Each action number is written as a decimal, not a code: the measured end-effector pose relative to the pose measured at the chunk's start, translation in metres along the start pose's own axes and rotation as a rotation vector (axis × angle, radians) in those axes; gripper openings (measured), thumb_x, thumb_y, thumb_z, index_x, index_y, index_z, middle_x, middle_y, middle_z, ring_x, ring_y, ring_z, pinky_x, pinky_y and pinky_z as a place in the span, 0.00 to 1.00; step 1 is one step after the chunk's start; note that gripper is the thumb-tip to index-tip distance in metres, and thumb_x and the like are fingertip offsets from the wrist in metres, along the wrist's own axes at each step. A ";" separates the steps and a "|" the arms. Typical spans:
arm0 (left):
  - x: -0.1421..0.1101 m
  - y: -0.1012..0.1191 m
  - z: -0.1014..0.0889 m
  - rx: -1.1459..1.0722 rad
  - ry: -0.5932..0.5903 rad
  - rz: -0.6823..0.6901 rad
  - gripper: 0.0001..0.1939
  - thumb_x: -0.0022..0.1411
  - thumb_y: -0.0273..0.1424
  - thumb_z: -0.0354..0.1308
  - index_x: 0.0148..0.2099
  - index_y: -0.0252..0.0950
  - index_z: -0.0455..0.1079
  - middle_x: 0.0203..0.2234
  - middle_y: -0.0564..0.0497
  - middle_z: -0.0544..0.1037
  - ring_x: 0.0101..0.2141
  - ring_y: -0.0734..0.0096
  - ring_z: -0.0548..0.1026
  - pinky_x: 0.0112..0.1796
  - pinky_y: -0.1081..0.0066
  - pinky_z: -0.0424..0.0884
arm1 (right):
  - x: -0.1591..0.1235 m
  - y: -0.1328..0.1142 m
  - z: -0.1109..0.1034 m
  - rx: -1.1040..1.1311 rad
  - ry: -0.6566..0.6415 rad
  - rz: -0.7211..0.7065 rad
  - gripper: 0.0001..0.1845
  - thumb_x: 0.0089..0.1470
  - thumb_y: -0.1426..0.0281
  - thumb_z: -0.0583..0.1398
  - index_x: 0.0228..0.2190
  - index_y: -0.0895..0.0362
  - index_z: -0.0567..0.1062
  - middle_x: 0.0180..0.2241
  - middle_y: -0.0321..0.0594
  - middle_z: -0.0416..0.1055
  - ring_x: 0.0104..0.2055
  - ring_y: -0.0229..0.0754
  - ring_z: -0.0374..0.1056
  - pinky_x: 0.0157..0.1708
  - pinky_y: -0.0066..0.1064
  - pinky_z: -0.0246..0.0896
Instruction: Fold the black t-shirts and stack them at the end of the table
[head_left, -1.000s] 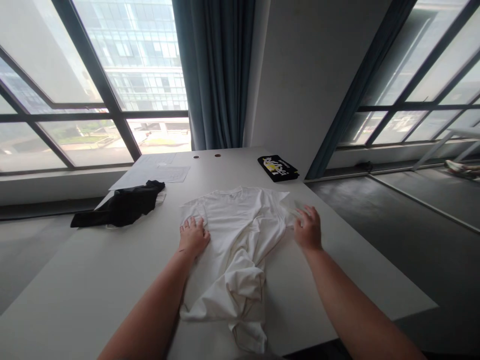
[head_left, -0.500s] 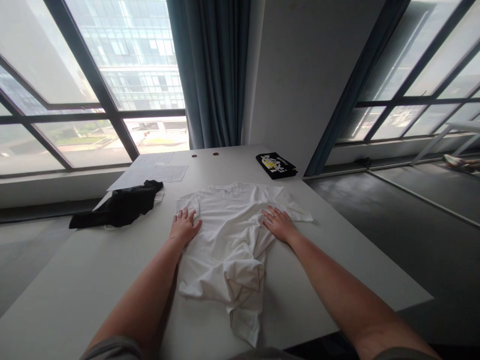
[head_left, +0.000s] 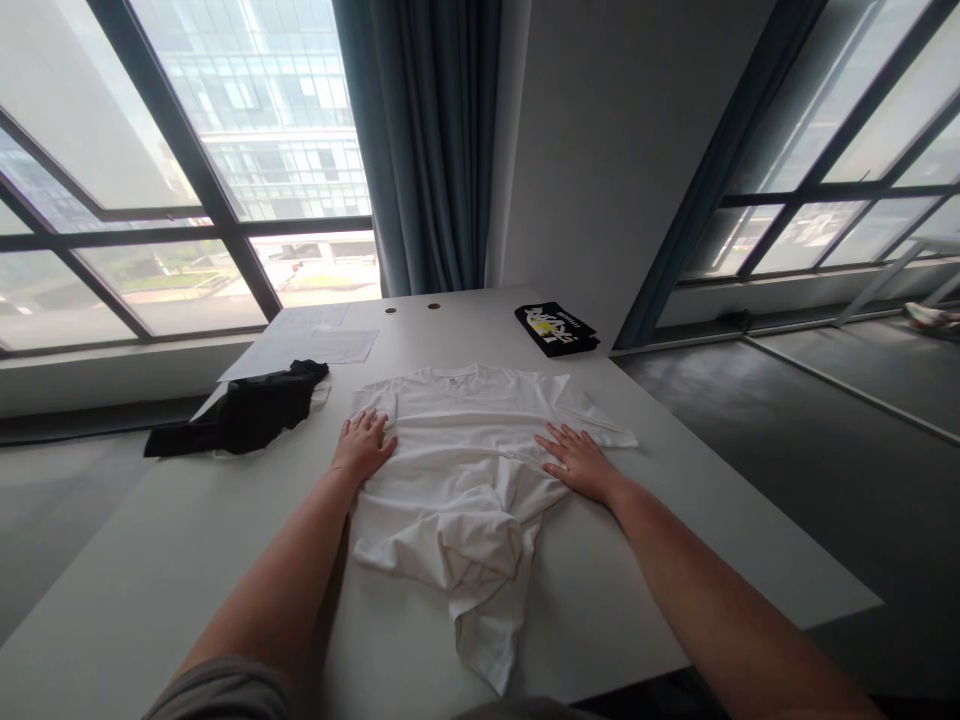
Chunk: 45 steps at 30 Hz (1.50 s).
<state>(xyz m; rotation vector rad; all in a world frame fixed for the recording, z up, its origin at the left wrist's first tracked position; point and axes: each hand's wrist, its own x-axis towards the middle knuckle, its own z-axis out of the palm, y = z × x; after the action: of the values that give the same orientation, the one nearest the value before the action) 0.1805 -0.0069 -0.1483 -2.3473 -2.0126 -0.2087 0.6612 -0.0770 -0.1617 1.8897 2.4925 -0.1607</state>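
A white T-shirt (head_left: 457, 440) lies on the white table (head_left: 247, 530), its neckline toward the far side. Its upper part is fairly flat, while the lower part is bunched and creased, with one end trailing toward me. My left hand (head_left: 364, 445) rests flat on the shirt's left edge, just below the sleeve, fingers spread. On the right edge, below the other sleeve, my right hand (head_left: 577, 460) presses down with its fingers stretched out. Neither hand grips the cloth.
A crumpled black garment (head_left: 259, 408) lies at the table's left edge, close to some paper sheets (head_left: 337, 345). At the far right corner sits a folded black cloth with a white and yellow print (head_left: 555, 330). Blue curtains (head_left: 431, 150) and windows stand behind.
My right hand has slid a little to the right and the left slightly to the left. The shirt's chest has spread wider, and its creases now run more sideways.
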 end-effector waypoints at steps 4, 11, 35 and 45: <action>-0.044 0.025 -0.016 0.022 0.080 0.086 0.33 0.67 0.46 0.58 0.71 0.45 0.63 0.74 0.46 0.53 0.74 0.49 0.45 0.71 0.45 0.38 | -0.009 -0.016 -0.004 0.057 0.115 0.028 0.32 0.66 0.54 0.54 0.68 0.47 0.65 0.74 0.45 0.50 0.76 0.61 0.40 0.70 0.65 0.36; -0.136 0.074 -0.025 -0.191 -0.081 0.356 0.26 0.73 0.44 0.52 0.69 0.45 0.67 0.71 0.44 0.61 0.70 0.53 0.58 0.69 0.49 0.53 | -0.026 -0.089 -0.002 0.309 0.239 -0.365 0.27 0.67 0.61 0.54 0.64 0.52 0.71 0.68 0.48 0.64 0.71 0.55 0.55 0.71 0.57 0.42; -0.130 0.027 -0.040 -0.511 -0.394 0.197 0.22 0.70 0.51 0.48 0.37 0.42 0.73 0.27 0.53 0.78 0.31 0.68 0.75 0.34 0.71 0.69 | -0.045 -0.068 -0.069 0.629 -0.349 -0.436 0.16 0.61 0.65 0.58 0.47 0.52 0.82 0.42 0.40 0.79 0.43 0.45 0.74 0.47 0.35 0.68; 0.009 0.039 -0.036 -0.033 -0.161 -0.314 0.23 0.67 0.41 0.52 0.57 0.34 0.74 0.58 0.30 0.73 0.58 0.40 0.71 0.53 0.50 0.68 | 0.094 -0.122 -0.031 0.118 -0.049 -0.074 0.33 0.69 0.56 0.52 0.71 0.51 0.60 0.74 0.48 0.48 0.75 0.55 0.44 0.71 0.55 0.38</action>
<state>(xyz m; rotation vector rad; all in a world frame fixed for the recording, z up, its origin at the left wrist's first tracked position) 0.2175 -0.0088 -0.1089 -2.1143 -2.4676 -0.0638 0.5198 -0.0166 -0.1280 1.8102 2.5752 -0.3572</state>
